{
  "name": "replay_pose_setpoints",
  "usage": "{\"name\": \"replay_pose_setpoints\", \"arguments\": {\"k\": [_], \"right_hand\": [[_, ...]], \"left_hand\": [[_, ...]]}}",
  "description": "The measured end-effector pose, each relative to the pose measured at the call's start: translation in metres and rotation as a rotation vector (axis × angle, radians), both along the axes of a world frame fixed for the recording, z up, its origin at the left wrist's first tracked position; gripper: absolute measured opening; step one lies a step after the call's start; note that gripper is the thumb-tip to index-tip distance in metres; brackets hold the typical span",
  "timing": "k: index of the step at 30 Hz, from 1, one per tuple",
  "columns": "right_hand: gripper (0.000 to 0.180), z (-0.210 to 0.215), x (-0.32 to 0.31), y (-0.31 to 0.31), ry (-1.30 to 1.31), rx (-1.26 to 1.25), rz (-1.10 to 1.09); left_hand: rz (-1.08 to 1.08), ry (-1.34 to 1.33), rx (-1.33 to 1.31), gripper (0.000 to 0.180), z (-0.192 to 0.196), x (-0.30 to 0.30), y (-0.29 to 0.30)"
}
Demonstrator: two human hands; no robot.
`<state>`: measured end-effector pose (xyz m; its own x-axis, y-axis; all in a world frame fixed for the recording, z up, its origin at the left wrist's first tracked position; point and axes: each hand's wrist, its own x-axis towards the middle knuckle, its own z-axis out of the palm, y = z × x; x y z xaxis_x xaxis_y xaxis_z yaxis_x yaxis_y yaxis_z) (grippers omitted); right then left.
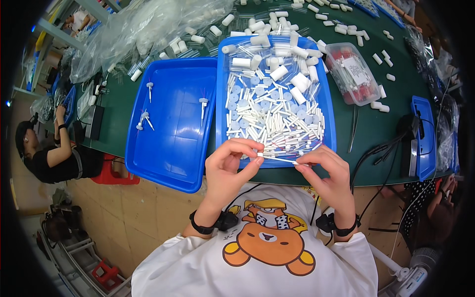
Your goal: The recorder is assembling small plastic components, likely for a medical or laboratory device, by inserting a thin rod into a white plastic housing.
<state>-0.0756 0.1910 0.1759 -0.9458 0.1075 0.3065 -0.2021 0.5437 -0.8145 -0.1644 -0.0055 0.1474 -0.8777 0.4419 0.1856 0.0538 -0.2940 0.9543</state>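
Between my two hands runs a thin white rod point(279, 159) with a small white block at its left end. My left hand point(228, 161) pinches that block between thumb and fingertips. At the rod's other end, my right hand point(327, 171) pinches the tip. Both are held at the near edge of a blue tray point(332, 123). Inside that tray lie many small white sticks point(277, 121), some with thin coloured wires, pale blue discs point(236, 89) and larger white cylinders point(241, 63).
Left of it, a second blue tray point(170, 171) holds several small white assemblies point(203, 106). A clear plastic box point(368, 96) with red contents and tweezers point(353, 131) are at right. Loose white cylinders and clear plastic bags point(143, 29) cover the far table. A co-worker point(49, 153) sits at left.
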Motion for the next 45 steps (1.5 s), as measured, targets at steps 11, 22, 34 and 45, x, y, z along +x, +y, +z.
{"name": "replay_pose_setpoints", "arguments": {"k": [11, 22, 34, 45], "right_hand": [[0.016, 0.001, -0.001, -0.005, 0.048, 0.102, -0.016], [0.014, -0.006, 0.006, -0.016, 0.021, -0.053, -0.111], [0.014, -0.015, 0.014, -0.028, -0.096, -0.258, -0.137], [0.011, -0.021, 0.013, -0.030, -0.159, -0.455, -0.133]], "left_hand": [[-0.129, 0.071, -0.054, 0.024, -0.001, 0.005, 0.008], [-0.217, 0.166, -0.091, 0.025, -0.003, 0.005, 0.012], [-0.237, 0.092, -0.063, 0.024, -0.004, 0.004, 0.010], [-0.238, 0.075, -0.057, 0.024, -0.008, 0.003, 0.012]]}}
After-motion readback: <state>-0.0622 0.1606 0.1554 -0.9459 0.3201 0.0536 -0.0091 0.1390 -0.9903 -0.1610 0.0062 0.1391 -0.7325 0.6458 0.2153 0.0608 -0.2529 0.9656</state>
